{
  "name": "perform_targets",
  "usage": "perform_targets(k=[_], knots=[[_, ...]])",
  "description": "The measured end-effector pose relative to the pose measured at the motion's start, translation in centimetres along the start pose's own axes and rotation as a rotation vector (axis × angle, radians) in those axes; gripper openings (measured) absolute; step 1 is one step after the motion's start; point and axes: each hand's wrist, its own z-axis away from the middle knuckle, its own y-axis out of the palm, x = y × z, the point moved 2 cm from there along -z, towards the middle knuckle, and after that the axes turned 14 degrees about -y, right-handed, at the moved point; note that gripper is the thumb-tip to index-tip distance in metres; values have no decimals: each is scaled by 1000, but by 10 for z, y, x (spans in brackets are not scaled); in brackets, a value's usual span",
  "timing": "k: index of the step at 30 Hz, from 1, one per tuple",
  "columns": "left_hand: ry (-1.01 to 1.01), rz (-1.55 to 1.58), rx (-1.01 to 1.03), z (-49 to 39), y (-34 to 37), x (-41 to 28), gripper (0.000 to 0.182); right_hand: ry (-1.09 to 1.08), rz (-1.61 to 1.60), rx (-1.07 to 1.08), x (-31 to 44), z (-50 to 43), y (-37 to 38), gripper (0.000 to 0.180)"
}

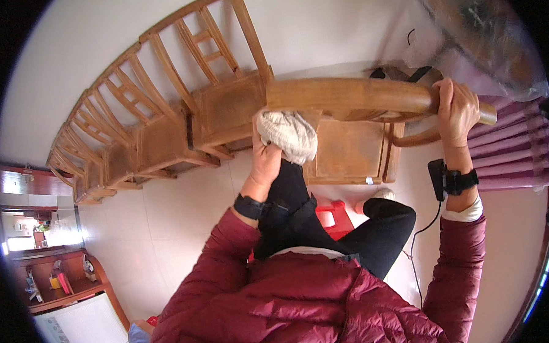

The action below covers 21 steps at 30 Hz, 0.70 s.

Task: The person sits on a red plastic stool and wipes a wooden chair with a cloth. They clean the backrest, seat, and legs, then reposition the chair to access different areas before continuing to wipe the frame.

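A wooden chair stands before me, its wide curved top piece running left to right and its seat panel showing below. My right hand grips the right end of that top piece. In my left hand is a slipper-like, cream knitted or cloth thing, held near the left end of the wood; whether it touches the wood I cannot tell. Dark bands are strapped round both wrists, and a black device with a cable is at the right one.
A row of wooden chairs runs along the wall to the left. Under my legs is a red plastic stool. A pink pleated curtain and a plastic-covered round object are at the right. A wooden cabinet stands lower left.
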Motion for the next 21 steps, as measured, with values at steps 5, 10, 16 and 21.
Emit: perform_targets(k=[5,10,16,21], knots=[[18,-645,-121,-1,-36,29,51,3,27,-1,-3,-4,5,35],[-38,-703,-188,6,-32,7,41,-10,22,26,-8,-3,9,35],[-11,-397,-96,-15,7,-50,58,11,1,16,-9,2,9,36],[245,-781,4,-15,30,-14,69,24,-6,33,-6,-1,5,37]])
